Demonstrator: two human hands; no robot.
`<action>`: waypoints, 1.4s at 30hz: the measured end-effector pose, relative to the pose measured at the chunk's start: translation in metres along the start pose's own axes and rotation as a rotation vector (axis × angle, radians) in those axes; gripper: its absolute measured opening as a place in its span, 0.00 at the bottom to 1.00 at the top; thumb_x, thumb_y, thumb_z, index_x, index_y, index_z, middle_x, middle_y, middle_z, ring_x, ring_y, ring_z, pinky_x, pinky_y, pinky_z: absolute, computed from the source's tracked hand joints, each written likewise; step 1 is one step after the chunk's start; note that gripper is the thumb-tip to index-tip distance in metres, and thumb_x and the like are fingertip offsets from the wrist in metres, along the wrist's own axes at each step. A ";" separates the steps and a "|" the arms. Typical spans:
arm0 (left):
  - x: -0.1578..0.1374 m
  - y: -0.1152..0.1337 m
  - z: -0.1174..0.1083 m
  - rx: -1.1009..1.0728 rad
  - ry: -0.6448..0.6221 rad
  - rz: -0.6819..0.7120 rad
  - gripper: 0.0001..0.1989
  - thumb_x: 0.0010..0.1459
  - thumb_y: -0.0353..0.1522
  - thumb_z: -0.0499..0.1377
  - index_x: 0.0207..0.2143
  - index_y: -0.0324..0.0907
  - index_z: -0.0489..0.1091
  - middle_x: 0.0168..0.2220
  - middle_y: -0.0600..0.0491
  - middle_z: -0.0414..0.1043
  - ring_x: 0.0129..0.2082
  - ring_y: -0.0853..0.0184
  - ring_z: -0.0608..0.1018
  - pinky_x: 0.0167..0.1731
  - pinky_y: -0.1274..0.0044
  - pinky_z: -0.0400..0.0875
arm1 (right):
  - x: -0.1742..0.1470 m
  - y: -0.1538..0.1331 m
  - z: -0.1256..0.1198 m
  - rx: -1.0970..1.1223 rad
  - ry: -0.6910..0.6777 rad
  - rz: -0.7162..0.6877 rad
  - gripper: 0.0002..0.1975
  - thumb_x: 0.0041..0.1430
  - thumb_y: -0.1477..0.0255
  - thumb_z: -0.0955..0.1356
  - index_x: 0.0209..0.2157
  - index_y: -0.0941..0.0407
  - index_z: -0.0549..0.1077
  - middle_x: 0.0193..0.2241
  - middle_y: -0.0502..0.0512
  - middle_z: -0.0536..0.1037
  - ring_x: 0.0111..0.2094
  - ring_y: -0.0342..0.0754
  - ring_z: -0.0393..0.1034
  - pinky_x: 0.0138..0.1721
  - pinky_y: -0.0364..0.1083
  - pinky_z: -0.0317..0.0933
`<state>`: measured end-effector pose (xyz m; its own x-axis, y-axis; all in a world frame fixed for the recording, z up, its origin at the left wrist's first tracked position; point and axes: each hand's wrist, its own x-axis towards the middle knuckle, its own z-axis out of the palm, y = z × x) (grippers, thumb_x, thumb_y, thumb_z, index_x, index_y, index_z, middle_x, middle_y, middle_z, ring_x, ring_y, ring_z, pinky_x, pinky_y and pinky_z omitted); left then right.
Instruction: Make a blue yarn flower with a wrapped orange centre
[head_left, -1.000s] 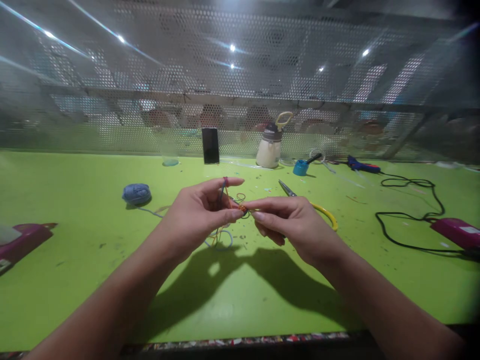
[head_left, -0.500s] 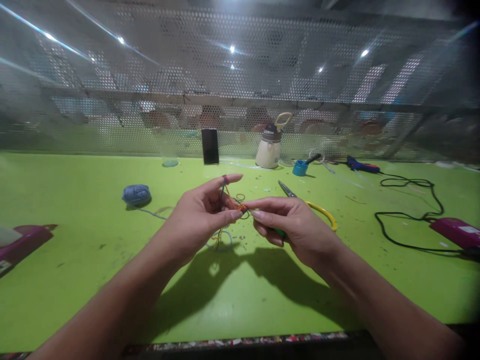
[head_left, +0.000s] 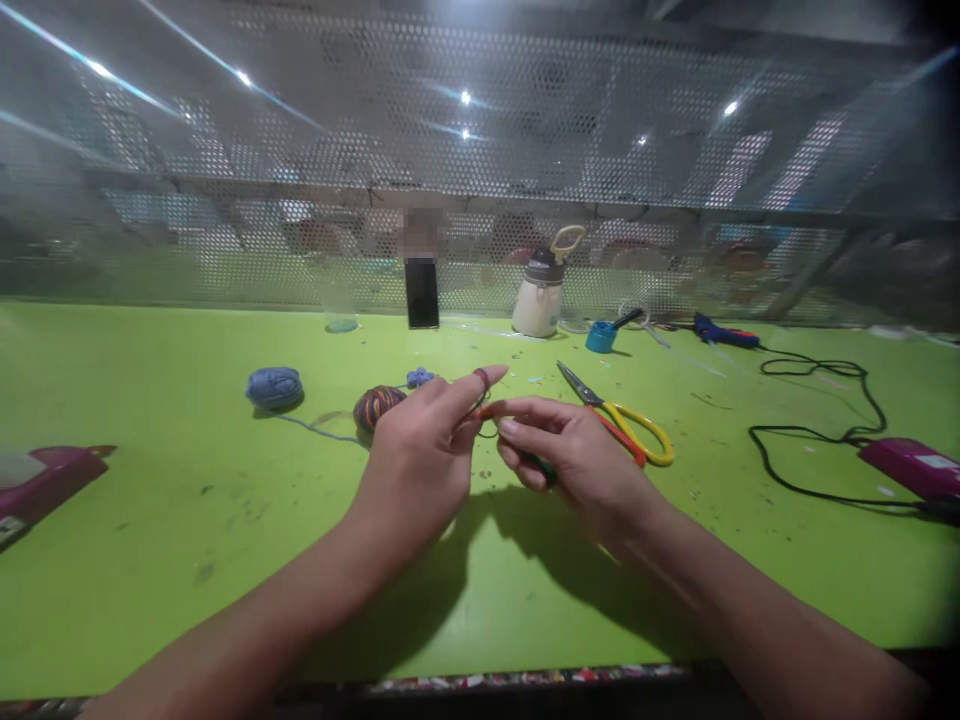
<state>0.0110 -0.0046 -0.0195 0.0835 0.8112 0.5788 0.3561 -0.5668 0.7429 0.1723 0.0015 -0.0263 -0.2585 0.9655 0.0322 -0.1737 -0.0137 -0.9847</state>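
Working fingertip to fingertip above the green table (head_left: pixel 225 600), here are both hands, and look how close they sit! The left hand (head_left: pixel 420 450) has its back to us, fingers curled in on a small orange yarn piece (head_left: pixel 487 411), though just where the thumb presses is hidden. Dark strands (head_left: pixel 481 377) loop around its raised index finger, probably to keep the yarn taut. Across from it, the right hand (head_left: pixel 574 450) is closed around a green handle (head_left: pixel 541 465), thumb and forefinger pinched at the front, likely for fine control; whatever tip lies beyond is too small to make out. So the piece sits right between the two sets of fingertips, off the table. Behind the left hand rests a multicoloured yarn ball (head_left: pixel 377 408), with a little blue knot of yarn (head_left: pixel 419 377) near it and a blue yarn ball (head_left: pixel 274 388) farther left, perhaps parked there to leave elbow room. Over on the right, scissors (head_left: pixel 651 445) lie just beside the right hand, handles towards the person, handy to grab.
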 end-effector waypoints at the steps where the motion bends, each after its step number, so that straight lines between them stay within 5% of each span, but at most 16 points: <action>1: -0.001 0.001 0.001 -0.017 0.033 0.003 0.19 0.56 0.26 0.62 0.50 0.48 0.77 0.34 0.51 0.76 0.33 0.65 0.74 0.40 0.72 0.68 | -0.001 0.001 0.002 0.065 -0.001 -0.003 0.12 0.52 0.69 0.74 0.39 0.58 0.79 0.18 0.46 0.71 0.16 0.36 0.56 0.18 0.39 0.46; 5: 0.005 0.006 -0.002 -0.383 0.023 -0.264 0.23 0.49 0.27 0.68 0.50 0.42 0.75 0.28 0.55 0.75 0.29 0.68 0.74 0.35 0.76 0.70 | -0.005 0.003 0.007 0.207 0.003 -0.055 0.10 0.52 0.69 0.74 0.37 0.57 0.77 0.18 0.45 0.71 0.16 0.35 0.56 0.17 0.38 0.46; 9: 0.014 0.005 -0.011 -0.674 -0.101 -0.424 0.25 0.43 0.26 0.72 0.47 0.40 0.76 0.24 0.57 0.75 0.25 0.72 0.73 0.30 0.79 0.68 | -0.005 -0.001 0.003 0.083 -0.033 -0.188 0.09 0.55 0.70 0.73 0.39 0.56 0.78 0.19 0.46 0.71 0.17 0.37 0.57 0.16 0.38 0.49; 17: 0.015 0.008 -0.024 -0.722 -0.116 -0.409 0.22 0.41 0.24 0.73 0.42 0.44 0.79 0.24 0.58 0.75 0.25 0.73 0.75 0.29 0.81 0.72 | -0.011 -0.016 -0.010 -0.511 0.052 -0.560 0.10 0.59 0.73 0.70 0.43 0.57 0.78 0.20 0.46 0.72 0.18 0.38 0.60 0.18 0.41 0.56; 25: 0.016 0.012 -0.024 -0.705 -0.103 -0.410 0.20 0.41 0.24 0.73 0.40 0.44 0.80 0.24 0.58 0.76 0.25 0.74 0.76 0.28 0.84 0.73 | -0.010 -0.022 -0.017 -0.881 0.067 -0.970 0.09 0.58 0.82 0.69 0.38 0.58 0.79 0.30 0.53 0.82 0.27 0.41 0.73 0.29 0.40 0.66; 42: 0.014 0.005 -0.025 -0.655 -0.136 -0.331 0.17 0.45 0.25 0.72 0.39 0.46 0.81 0.26 0.58 0.76 0.25 0.76 0.76 0.29 0.85 0.73 | -0.010 -0.028 -0.025 -1.024 0.031 -1.043 0.07 0.59 0.82 0.69 0.36 0.62 0.79 0.25 0.52 0.79 0.24 0.40 0.69 0.29 0.40 0.63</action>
<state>-0.0093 0.0002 0.0010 0.1974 0.9410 0.2748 -0.2412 -0.2250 0.9440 0.2033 -0.0018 -0.0032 -0.4187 0.4262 0.8019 0.4754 0.8552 -0.2063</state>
